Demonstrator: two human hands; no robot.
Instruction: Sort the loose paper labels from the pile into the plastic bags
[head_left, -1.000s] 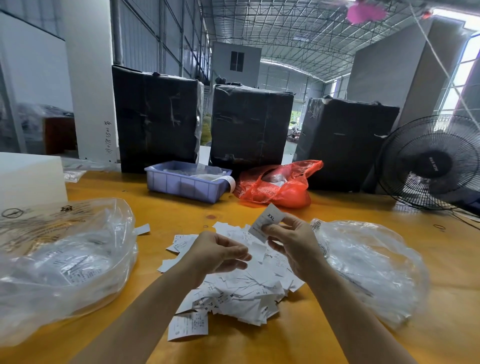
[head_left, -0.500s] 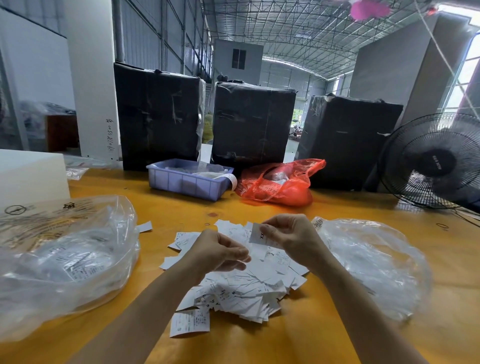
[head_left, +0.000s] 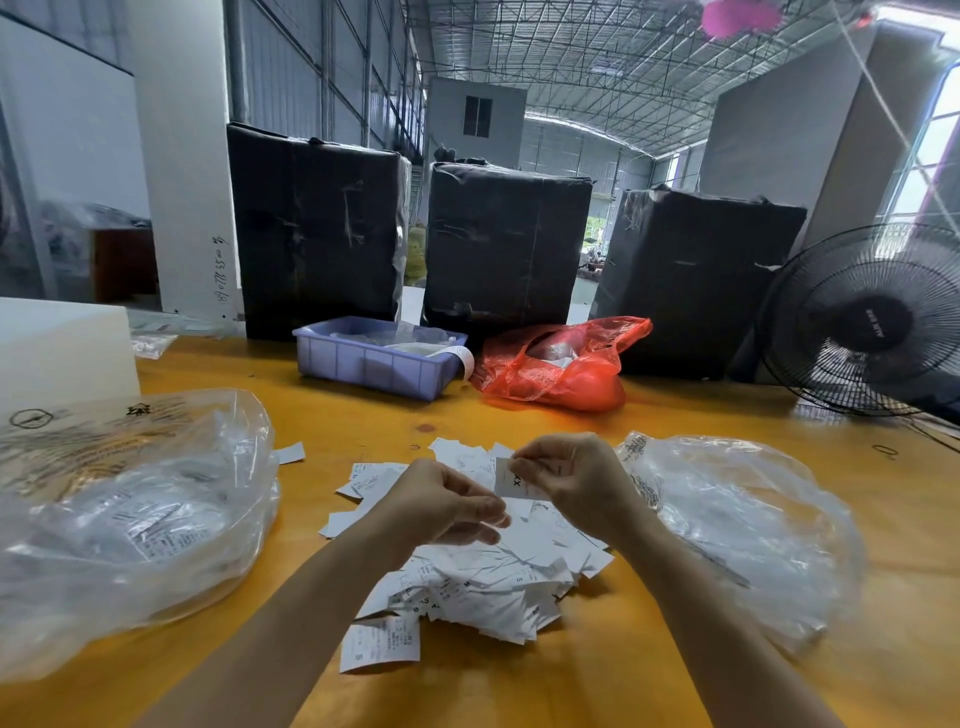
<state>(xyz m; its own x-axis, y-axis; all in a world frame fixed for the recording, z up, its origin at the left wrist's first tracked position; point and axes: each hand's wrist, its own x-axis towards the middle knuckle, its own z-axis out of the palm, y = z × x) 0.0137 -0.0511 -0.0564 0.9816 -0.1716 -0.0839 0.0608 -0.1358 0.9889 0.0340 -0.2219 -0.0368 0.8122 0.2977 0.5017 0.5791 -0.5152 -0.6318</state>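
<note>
Yellow wood forms the table (head_left: 675, 426), on which two clear plastic bags are laid: the left bag (head_left: 130, 519) and the right bag (head_left: 737, 525). Between them the pile of paper labels (head_left: 488, 587) is heaped. Above it, one label (head_left: 508, 480) is pinched by the right hand (head_left: 576, 480); the left hand (head_left: 441, 506) is curled, its contents not discernible.

I see my right hand (head_left: 576, 480) pinching one label (head_left: 506, 480) above the pile (head_left: 483, 582) on the worktop (head_left: 519, 426); my left hand (head_left: 441, 506) is curled beside it, between two clear bags.
</note>
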